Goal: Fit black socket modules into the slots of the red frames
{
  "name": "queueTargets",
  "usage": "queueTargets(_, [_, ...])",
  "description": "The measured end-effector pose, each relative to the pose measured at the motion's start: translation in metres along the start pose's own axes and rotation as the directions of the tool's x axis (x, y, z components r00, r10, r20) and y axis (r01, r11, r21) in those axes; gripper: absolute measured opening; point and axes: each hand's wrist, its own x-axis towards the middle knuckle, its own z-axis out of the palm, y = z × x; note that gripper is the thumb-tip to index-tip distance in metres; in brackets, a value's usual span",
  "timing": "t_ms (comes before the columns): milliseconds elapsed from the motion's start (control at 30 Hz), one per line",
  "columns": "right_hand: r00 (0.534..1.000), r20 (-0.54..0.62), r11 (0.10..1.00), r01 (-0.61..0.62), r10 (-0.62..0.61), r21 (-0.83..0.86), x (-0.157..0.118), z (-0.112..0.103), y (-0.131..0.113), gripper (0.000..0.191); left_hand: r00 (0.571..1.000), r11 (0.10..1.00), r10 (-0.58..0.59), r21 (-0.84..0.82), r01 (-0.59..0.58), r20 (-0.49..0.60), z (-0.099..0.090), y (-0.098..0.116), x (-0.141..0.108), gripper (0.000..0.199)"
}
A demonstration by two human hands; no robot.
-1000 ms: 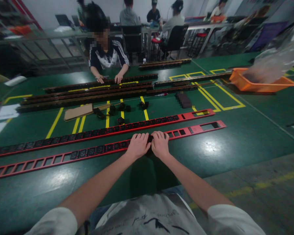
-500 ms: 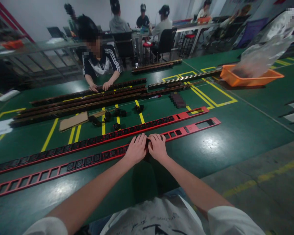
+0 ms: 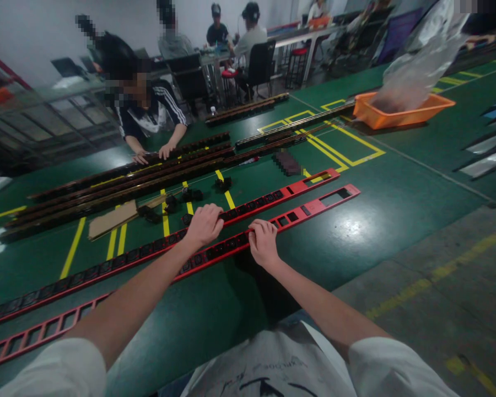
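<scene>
Two long red strips with rectangular cutouts lie side by side on the table. The near strip [image 3: 221,251] has black socket modules in its middle stretch and bare cutouts toward both ends. Black modules fill most of the far strip [image 3: 248,209]. My left hand [image 3: 205,226] is over the far strip, its fingers loosely bent and apart, with nothing visible in them. My right hand [image 3: 264,242] rests on the near strip, fingers curled over its edge beside the bare cutouts. Several loose black modules [image 3: 169,204] lie beyond the far strip, close to my left hand.
Across the table, a co-worker [image 3: 149,116] handles long dark strips [image 3: 119,179]. A cardboard piece [image 3: 113,219] lies nearer. At the back right, an orange bin [image 3: 405,114] holds a plastic bag [image 3: 417,60]. Yellow tape lines mark the green table [image 3: 314,248].
My left hand has left the near strip and moved away and leftward over the far strip. My right hand stays on the near strip. The view has shifted slightly.
</scene>
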Motion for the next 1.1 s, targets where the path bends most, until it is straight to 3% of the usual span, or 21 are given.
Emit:
queueTargets(200, [0.988,-0.039,0.986,-0.154,0.152,-0.070,0.004,0.008,0.004,0.023,0.962,0.956,-0.266,0.111,0.272,-0.067,-0.010,-0.078,0.021,0.044])
queueTargets(333, [0.981,-0.094,0.986,-0.167,0.168,0.021,0.003,0.015,0.011,0.030,0.944,0.942,-0.320,0.131,0.309,0.077,-0.005,-0.113,0.036,0.060])
queueTargets(467, [0.979,-0.132,0.987,-0.150,0.156,0.057,0.001,0.018,0.016,0.034,0.894,0.931,-0.366,0.122,0.345,0.260,0.006,-0.134,0.059,0.072])
queueTargets(667, [0.978,-0.130,0.984,-0.148,0.160,0.101,0.001,0.015,0.014,0.038,0.843,0.913,-0.409,0.146,0.382,0.351,0.016,-0.143,0.080,0.069])
queueTargets(867, [0.979,-0.126,0.983,-0.143,0.157,0.113,0.001,0.015,0.014,0.032,0.821,0.885,-0.465,0.179,0.430,0.331,0.018,-0.138,0.075,0.064])
queueTargets(1033, [0.979,-0.127,0.983,-0.144,0.158,0.114,0.001,0.016,0.014,0.031,0.809,0.865,-0.500,0.140,0.481,0.308,0.018,-0.132,0.060,0.033])
queueTargets(1100, [0.977,-0.134,0.981,-0.151,0.167,0.120,0.001,0.017,0.015,0.032,0.827,0.863,-0.502,0.091,0.496,0.253,0.015,-0.129,0.053,0.026])
